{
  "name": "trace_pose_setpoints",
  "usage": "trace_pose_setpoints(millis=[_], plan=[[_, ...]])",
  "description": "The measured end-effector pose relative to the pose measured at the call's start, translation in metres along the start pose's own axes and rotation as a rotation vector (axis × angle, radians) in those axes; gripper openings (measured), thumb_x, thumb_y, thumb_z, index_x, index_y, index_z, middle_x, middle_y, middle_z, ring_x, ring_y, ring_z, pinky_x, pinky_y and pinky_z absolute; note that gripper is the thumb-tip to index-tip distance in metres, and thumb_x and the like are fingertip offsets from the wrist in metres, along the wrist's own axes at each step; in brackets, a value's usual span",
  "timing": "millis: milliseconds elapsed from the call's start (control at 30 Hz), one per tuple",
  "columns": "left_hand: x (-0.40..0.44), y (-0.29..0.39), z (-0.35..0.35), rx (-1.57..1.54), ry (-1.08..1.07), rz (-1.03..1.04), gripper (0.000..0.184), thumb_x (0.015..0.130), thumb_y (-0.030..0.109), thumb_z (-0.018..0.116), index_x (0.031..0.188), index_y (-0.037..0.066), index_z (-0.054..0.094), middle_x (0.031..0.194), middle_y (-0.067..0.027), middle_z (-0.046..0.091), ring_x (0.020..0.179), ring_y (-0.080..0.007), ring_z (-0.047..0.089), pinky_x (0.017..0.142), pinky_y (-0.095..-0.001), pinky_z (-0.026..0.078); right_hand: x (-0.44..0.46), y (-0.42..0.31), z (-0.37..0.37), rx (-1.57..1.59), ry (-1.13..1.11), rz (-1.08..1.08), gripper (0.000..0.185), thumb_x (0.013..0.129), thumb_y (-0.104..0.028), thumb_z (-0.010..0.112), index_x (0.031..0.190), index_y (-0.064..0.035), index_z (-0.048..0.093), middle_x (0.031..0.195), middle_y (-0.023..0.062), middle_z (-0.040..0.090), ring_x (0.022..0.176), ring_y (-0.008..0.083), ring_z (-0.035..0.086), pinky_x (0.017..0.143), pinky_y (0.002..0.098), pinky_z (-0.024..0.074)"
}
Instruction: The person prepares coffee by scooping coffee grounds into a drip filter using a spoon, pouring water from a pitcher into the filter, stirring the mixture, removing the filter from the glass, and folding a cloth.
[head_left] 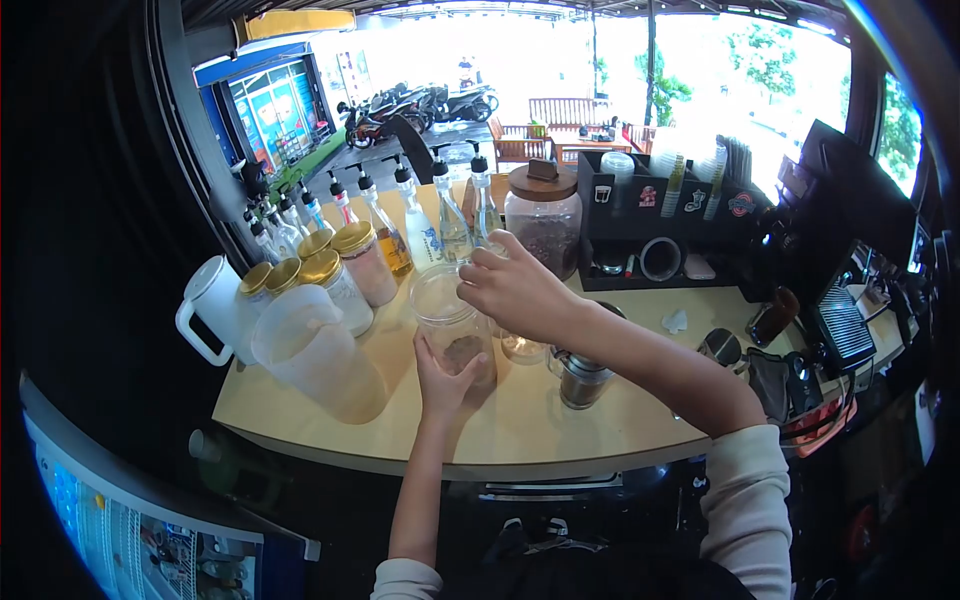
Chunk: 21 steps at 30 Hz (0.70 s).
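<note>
On the wooden counter [540, 440] stands a clear jar [465, 350] with some dark contents low inside. My left hand [447, 380] is wrapped round its lower front, thumb to the right. Above the jar's right rim is my right hand [500, 280], its fingers pressed together; what they hold, if anything, is hidden. A clear round piece [437, 293] shows at the jar's mouth, beside the right fingertips. Just right of the jar, partly under my right wrist, is a clear glass vessel [522, 348]. A metal-and-glass cup [583, 380] stands beneath my right forearm.
Left of the jar are a frosted pitcher [320, 355], gold-lidded jars [365, 265] and a white jug [215, 300]. Pump bottles [415, 225] line the back. Behind my right hand are a wooden-lidded jar [545, 220] and a black organizer [640, 240]. Coffee equipment [845, 320] stands at right.
</note>
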<state>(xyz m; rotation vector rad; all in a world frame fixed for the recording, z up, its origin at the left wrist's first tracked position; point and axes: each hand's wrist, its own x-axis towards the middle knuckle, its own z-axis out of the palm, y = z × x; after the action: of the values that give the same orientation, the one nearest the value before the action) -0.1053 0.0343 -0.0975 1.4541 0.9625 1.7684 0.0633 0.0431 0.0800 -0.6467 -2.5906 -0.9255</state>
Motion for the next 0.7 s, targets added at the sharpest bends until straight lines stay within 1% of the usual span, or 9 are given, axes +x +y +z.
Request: trace_pose_setpoints(millis=[67, 100, 167, 267, 367, 400, 500, 600, 700], plan=[[-0.005, 0.013, -0.002, 0.314, 0.090, 0.139, 0.094, 0.066, 0.026, 0.084, 0.135, 0.001, 0.027, 0.131, -0.0167, 0.039, 0.126, -0.0270, 0.038, 0.107, -0.0399, 0.030, -0.002, 0.001, 0.005, 0.108, 0.064, 0.058, 0.023, 0.076, -0.011, 0.061, 0.099, -0.0090, 0.063, 0.108, 0.0033, 0.060, 0.109, 0.0195, 0.053, 0.101, 0.0429, 0.0338], [-0.008, 0.022, 0.000, 0.311, 0.090, 0.140, 0.094, 0.066, 0.026, 0.084, 0.135, 0.001, 0.027, 0.131, -0.0167, 0.039, 0.126, -0.0270, 0.038, 0.107, -0.0399, 0.030, -0.005, 0.002, 0.002, 0.104, 0.063, 0.057, 0.023, 0.076, -0.011, 0.061, 0.099, -0.0090, 0.063, 0.108, 0.0033, 0.060, 0.109, 0.0195, 0.053, 0.101, 0.0429, 0.0338], [-0.017, 0.034, 0.006, 0.460, 0.383, 0.322, 0.087, 0.068, 0.030, 0.081, 0.134, 0.001, 0.033, 0.131, -0.0180, 0.039, 0.127, -0.0276, 0.036, 0.107, -0.0402, 0.027, -0.024, 0.005, -0.010, 0.253, 0.212, 0.147, 0.024, 0.077, -0.010, 0.062, 0.100, -0.0081, 0.064, 0.114, 0.0064, 0.058, 0.111, 0.0231, 0.052, 0.100, 0.0428, 0.0345], [-0.028, 0.029, 0.022, 0.426, 0.326, 0.524, 0.078, 0.069, 0.026, 0.079, 0.131, 0.000, 0.039, 0.130, -0.0171, 0.042, 0.125, -0.0282, 0.039, 0.104, -0.0400, 0.032, -0.062, 0.011, -0.030, 0.409, 0.283, 0.250, 0.021, 0.076, -0.008, 0.061, 0.096, -0.0054, 0.064, 0.115, 0.0092, 0.057, 0.109, 0.0252, 0.053, 0.100, 0.0431, 0.0354], [-0.030, 0.042, 0.054, 0.348, 0.040, 0.508, 0.073, 0.070, 0.025, 0.077, 0.130, 0.000, 0.043, 0.127, -0.0157, 0.045, 0.121, -0.0272, 0.044, 0.100, -0.0390, 0.037, -0.110, 0.014, -0.043, 0.467, 0.277, 0.378, 0.021, 0.079, -0.006, 0.063, 0.099, -0.0049, 0.064, 0.116, 0.0094, 0.057, 0.108, 0.0283, 0.053, 0.095, 0.0417, 0.0379], [-0.028, 0.045, 0.065, 0.338, 0.040, 0.509, 0.073, 0.070, 0.025, 0.077, 0.130, 0.000, 0.043, 0.127, -0.0157, 0.045, 0.121, -0.0272, 0.044, 0.100, -0.0390, 0.037, -0.129, 0.015, -0.048, 0.502, 0.266, 0.461, 0.021, 0.079, -0.004, 0.064, 0.100, -0.0054, 0.064, 0.116, 0.0097, 0.057, 0.108, 0.0292, 0.054, 0.094, 0.0405, 0.0392], [-0.021, 0.044, 0.093, 0.143, -0.169, 0.325, 0.080, 0.066, 0.027, 0.081, 0.132, 0.002, 0.043, 0.128, -0.0131, 0.049, 0.120, -0.0258, 0.047, 0.100, -0.0373, 0.038, -0.191, 0.013, -0.046, 0.516, 0.278, 0.648, 0.020, 0.080, -0.004, 0.064, 0.100, -0.0047, 0.062, 0.116, 0.0111, 0.056, 0.108, 0.0310, 0.053, 0.095, 0.0403, 0.0395], [-0.018, 0.045, 0.109, -0.013, -0.265, 0.210, 0.086, 0.063, 0.030, 0.084, 0.133, 0.003, 0.042, 0.130, -0.0117, 0.048, 0.122, -0.0258, 0.047, 0.102, -0.0374, 0.036, -0.254, 0.006, -0.047, 0.572, 0.309, 0.838, 0.022, 0.080, -0.002, 0.063, 0.101, -0.0051, 0.061, 0.115, 0.0131, 0.056, 0.107, 0.0311, 0.054, 0.093, 0.0386, 0.0414], [-0.017, 0.032, 0.114, -0.021, -0.319, 0.169, 0.091, 0.059, 0.029, 0.087, 0.133, 0.003, 0.042, 0.128, -0.0107, 0.048, 0.123, -0.0246, 0.047, 0.104, -0.0371, 0.037, -0.318, -0.002, -0.032, 0.407, 0.408, 1.043, 0.023, 0.080, -0.001, 0.063, 0.103, -0.0029, 0.060, 0.114, 0.0154, 0.055, 0.105, 0.0312, 0.055, 0.090, 0.0367, 0.0439]])
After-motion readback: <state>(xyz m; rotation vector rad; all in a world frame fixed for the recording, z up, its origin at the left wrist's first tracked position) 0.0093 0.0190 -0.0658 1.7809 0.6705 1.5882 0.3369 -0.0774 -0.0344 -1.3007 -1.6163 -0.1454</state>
